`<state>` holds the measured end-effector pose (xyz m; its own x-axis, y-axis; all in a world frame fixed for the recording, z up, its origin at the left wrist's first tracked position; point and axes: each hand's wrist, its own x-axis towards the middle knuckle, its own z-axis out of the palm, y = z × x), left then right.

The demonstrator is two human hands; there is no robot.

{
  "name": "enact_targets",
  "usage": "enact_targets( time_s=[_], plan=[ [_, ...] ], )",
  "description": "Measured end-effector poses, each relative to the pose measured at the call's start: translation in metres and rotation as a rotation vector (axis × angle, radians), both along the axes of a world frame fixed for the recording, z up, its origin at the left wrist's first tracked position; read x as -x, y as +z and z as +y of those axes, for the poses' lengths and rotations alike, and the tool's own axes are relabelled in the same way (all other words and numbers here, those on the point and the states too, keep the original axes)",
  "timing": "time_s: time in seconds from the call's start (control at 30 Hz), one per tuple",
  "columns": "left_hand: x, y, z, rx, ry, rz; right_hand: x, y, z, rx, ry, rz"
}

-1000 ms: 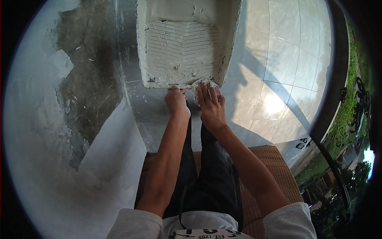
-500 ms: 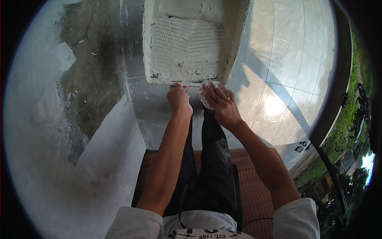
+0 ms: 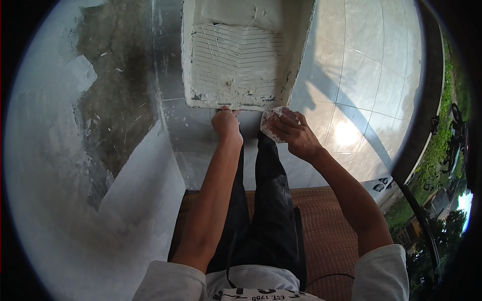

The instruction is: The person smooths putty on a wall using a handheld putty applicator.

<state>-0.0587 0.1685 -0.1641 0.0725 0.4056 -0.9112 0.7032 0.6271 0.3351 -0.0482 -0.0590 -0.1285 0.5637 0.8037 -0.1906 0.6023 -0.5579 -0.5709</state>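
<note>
A paint tray [image 3: 186, 65], coated in off-white paint and with a ribbed slope, lies on the floor in front of me. My left hand [image 3: 225, 123] is closed on its near rim, left of the middle. By the tray's near right corner, my right hand [image 3: 296, 134] is closed around a crumpled, paint-smeared wad [image 3: 271, 123], its fingers bent over the top. The wad sits just below the rim, above my right leg; cannot tell whether it is cloth or plastic. Thick paint clumps show along the near end of the tray.
Shiny floor tiles [image 3: 369, 80] spread to the right, with sunlight and shadow across them. At the left stands a wall [image 3: 65, 165] with white patches and a bare grey area [image 3: 118, 65]. Beneath me is a brown woven seat [image 3: 326, 226]. Greenery [image 3: 434, 155] lies beyond the dark edge.
My right hand has moved right and slightly toward me with the wad, away from the rim's middle. My left hand stays on the rim; the tray has barely shifted in view.
</note>
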Motion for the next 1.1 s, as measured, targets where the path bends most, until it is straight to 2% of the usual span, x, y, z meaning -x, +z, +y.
enact_targets(
  time_s=[0.07, 0.13, 0.23, 0.3, 0.33, 0.37, 0.43, 0.47, 0.5, 0.57, 0.73, 0.83, 1.0, 1.1],
  plan=[
    [0.003, 0.0, 0.0, 0.012, -0.037, 0.014, 0.01, -0.006, -0.028, 0.063, 0.003, 0.043],
    [0.006, -0.008, -0.002, -0.059, 0.054, -0.066, 0.018, -0.002, -0.066, 0.132, 0.0, 0.079],
    [-0.001, 0.018, -0.003, -0.091, -0.017, -0.096, 0.024, 0.019, -0.091, 0.087, -0.025, 0.034],
    [0.005, 0.009, -0.004, -0.106, -0.03, -0.083, 0.025, 0.041, -0.079, 0.069, -0.366, 0.118],
    [0.003, 0.003, -0.003, -0.131, -0.036, -0.084, 0.029, 0.045, -0.068, -0.02, -0.606, 0.26],
    [0.004, 0.002, -0.002, -0.134, -0.036, -0.09, 0.028, 0.053, -0.053, -0.102, -0.902, 0.529],
    [0.006, 0.003, -0.002, -0.09, 0.016, -0.146, 0.026, 0.048, -0.043, -0.474, -1.322, 1.223],
    [0.006, 0.003, -0.001, -0.094, 0.014, -0.155, 0.024, 0.048, -0.036, -0.719, -1.29, 1.363],
    [0.006, 0.002, 0.0, -0.064, -0.028, -0.12, 0.02, 0.046, -0.028, -0.729, -1.284, 1.361],
    [0.006, 0.004, 0.003, -0.04, -0.072, -0.085, 0.01, 0.045, -0.007, -0.891, -1.256, 1.539],
    [0.007, 0.006, 0.002, -0.049, -0.154, -0.114, -0.011, 0.037, 0.022, -0.888, -1.243, 1.541],
    [0.006, 0.005, 0.001, -0.07, -0.155, -0.143, -0.02, 0.033, 0.033, -0.821, -1.301, 1.44],
    [0.009, 0.008, -0.001, -0.042, -0.121, -0.182, -0.016, 0.031, 0.049, -0.642, -1.25, 1.237],
    [0.008, 0.013, 0.001, -0.006, -0.132, -0.175, -0.002, 0.012, 0.047, -0.652, -1.193, 1.15]
  ],
)
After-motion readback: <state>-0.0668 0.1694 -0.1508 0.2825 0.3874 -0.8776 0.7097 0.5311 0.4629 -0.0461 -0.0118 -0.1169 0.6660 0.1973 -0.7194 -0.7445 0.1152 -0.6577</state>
